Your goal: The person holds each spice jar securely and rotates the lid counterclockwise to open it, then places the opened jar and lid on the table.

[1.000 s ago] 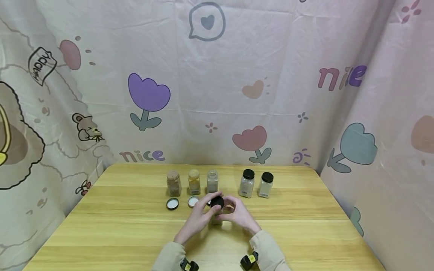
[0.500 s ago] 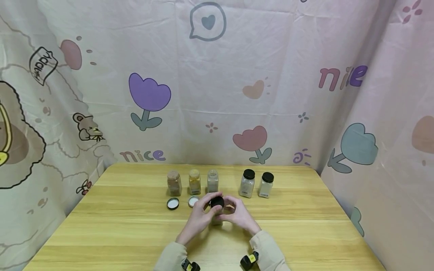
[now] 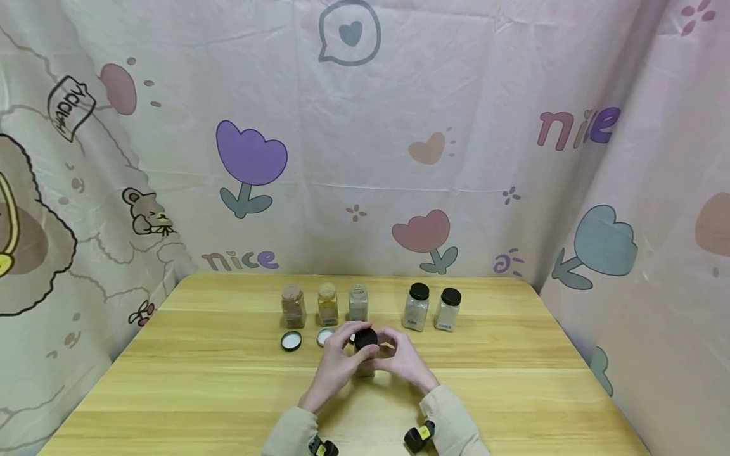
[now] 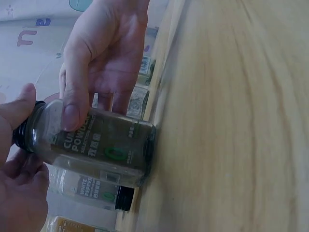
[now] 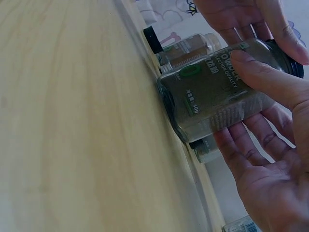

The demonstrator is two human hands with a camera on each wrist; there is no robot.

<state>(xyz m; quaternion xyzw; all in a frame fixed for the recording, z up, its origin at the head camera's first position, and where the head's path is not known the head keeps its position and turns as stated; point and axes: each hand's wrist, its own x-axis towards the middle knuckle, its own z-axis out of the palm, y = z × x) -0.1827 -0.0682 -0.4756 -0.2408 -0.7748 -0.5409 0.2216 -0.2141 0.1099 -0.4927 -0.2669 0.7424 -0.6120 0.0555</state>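
Note:
A clear glass jar of cumin powder (image 4: 108,147) with brown contents stands on the table, in front of me at the centre. My left hand (image 3: 336,361) grips its black lid (image 3: 365,337), thumb on the near side. My right hand (image 3: 403,362) holds the jar's body; in the right wrist view its thumb (image 5: 256,72) lies across the label, with the fingers round the other side. The jar looks upright, and the head view shows only its lid and a low part of its body (image 3: 365,372) between the hands.
Behind the hands stand three lidless jars: brown (image 3: 293,307), yellow (image 3: 327,305) and pale (image 3: 358,304). Upturned lids (image 3: 291,341) lie before them, one partly hidden by the left hand. Two black-lidded jars (image 3: 416,308) stand to the right. A printed curtain (image 3: 342,126) hangs behind the table.
My left forearm has shifted slightly to the right. Both hands keep their hold on the cumin jar and its lid, and the other jars stay put.

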